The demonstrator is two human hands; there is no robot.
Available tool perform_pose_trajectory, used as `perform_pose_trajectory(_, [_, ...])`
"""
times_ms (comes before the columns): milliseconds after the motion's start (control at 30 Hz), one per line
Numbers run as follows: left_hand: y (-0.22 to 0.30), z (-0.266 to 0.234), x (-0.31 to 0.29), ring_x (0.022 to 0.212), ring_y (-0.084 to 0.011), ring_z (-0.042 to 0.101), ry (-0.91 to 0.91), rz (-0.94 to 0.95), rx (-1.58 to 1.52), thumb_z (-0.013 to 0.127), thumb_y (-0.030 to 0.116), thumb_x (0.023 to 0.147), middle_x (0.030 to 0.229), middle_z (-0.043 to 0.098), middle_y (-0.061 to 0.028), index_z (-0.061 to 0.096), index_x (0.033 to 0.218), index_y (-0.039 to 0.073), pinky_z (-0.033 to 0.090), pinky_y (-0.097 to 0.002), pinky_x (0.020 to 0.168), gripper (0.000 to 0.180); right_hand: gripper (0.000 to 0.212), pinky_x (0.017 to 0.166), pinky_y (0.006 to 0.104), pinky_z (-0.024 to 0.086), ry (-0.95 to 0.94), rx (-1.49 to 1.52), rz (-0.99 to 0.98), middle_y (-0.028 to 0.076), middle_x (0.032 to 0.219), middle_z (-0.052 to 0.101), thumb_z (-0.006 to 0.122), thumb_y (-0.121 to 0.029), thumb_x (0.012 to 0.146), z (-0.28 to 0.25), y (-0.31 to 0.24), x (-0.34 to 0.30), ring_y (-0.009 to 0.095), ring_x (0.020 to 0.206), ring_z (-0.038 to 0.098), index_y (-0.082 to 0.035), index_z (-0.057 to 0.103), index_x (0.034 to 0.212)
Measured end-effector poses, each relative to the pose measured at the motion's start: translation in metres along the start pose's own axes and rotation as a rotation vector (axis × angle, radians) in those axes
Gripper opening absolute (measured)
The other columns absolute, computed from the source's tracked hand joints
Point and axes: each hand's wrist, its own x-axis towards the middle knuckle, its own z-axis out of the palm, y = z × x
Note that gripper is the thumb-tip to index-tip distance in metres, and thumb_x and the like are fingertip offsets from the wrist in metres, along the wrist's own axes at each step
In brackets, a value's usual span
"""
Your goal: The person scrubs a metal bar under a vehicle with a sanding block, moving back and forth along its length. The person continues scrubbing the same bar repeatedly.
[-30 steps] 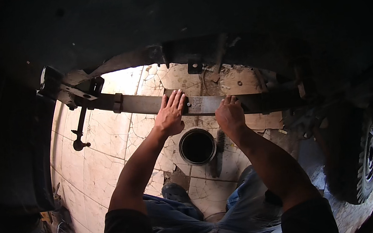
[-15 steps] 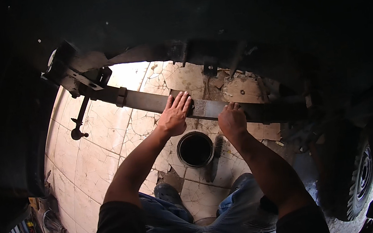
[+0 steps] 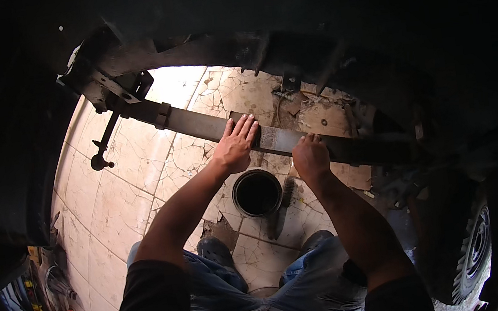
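While both forearms reach up from the lower edge, these points hold:

Left hand: the left hand (image 3: pixel 234 146) lies open and flat, fingers stretched out together, palm pressed on the long dark flat steel leaf-spring bar (image 3: pixel 209 125); it closes on nothing.

Right hand: the right hand (image 3: pixel 310 156) is curled with the knuckles up, fingers wrapped over the near edge of the same bar, just beside a paler worn patch of the metal.

Bar: it runs slanting from the upper left down to the right beneath the dark vehicle underbody (image 3: pixel 307 20), passes through a small metal clamp band (image 3: pixel 163 115) and meets a bracket (image 3: pixel 107 88) at its left end; its right end goes into shadow.

Rod: a thin dark rod with a round knob end (image 3: pixel 101 158) hangs down from that bracket.

Floor: cracked pale tiled floor (image 3: pixel 114 208), brightly lit.

Pot: a round black open container (image 3: pixel 257 192) stands on the floor below and between the hands.

Brush: a dark brush (image 3: pixel 281 208) lies just beside it on the right.

Legs: blue jeans (image 3: pixel 228 299) and dark shoes (image 3: pixel 217 251) show below.

Wheel: a tyred wheel (image 3: pixel 474 246) at the lower right.
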Motion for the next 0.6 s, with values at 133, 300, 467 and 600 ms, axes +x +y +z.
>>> perform_pose_trajectory(133, [-0.012, 0.005, -0.042, 0.151, -0.0267, 0.008, -0.029, 0.103, 0.048, 0.048, 0.010, 0.080, 0.161, 0.015, -0.0143, 0.022, 0.151, 0.000, 0.007, -0.0469, 0.122, 0.077, 0.029, 0.086, 0.0412, 0.049, 0.042, -0.034, 0.019, 0.019, 0.115, 0.063, 0.058, -0.020, 0.088, 0.004, -0.001, -0.001, 0.033, 0.108, 0.059, 0.000, 0.071, 0.105])
perform_pose_trajectory(300, [-0.016, 0.006, -0.031, 0.150, -0.0260, 0.011, 0.012, 0.080, 0.057, 0.051, 0.011, 0.079, 0.161, 0.017, -0.0126, 0.021, 0.152, 0.002, 0.008, -0.0470, 0.122, 0.080, 0.031, 0.083, 0.0376, 0.051, 0.092, -0.068, 0.043, 0.018, 0.111, 0.064, 0.057, -0.021, 0.089, 0.007, -0.008, -0.001, 0.031, 0.104, 0.060, 0.002, 0.068, 0.108])
perform_pose_trajectory(467, [0.001, 0.001, 0.009, 0.149, -0.0275, 0.013, 0.036, -0.039, -0.012, 0.057, 0.015, 0.074, 0.160, 0.020, -0.0149, 0.023, 0.150, -0.001, 0.010, -0.0477, 0.121, 0.086, 0.031, 0.087, 0.0436, 0.048, -0.016, -0.014, 0.015, 0.020, 0.118, 0.064, 0.056, -0.021, 0.089, -0.002, -0.005, 0.003, 0.034, 0.108, 0.059, -0.001, 0.071, 0.108])
perform_pose_trajectory(600, [0.005, 0.002, -0.011, 0.150, -0.0266, 0.014, 0.036, 0.013, -0.030, 0.052, 0.012, 0.076, 0.160, 0.021, -0.0135, 0.024, 0.151, 0.000, 0.010, -0.0474, 0.121, 0.081, 0.028, 0.086, 0.0440, 0.047, 0.034, -0.024, 0.031, 0.018, 0.117, 0.064, 0.056, -0.021, 0.089, 0.000, 0.001, -0.001, 0.033, 0.108, 0.059, -0.005, 0.074, 0.104])
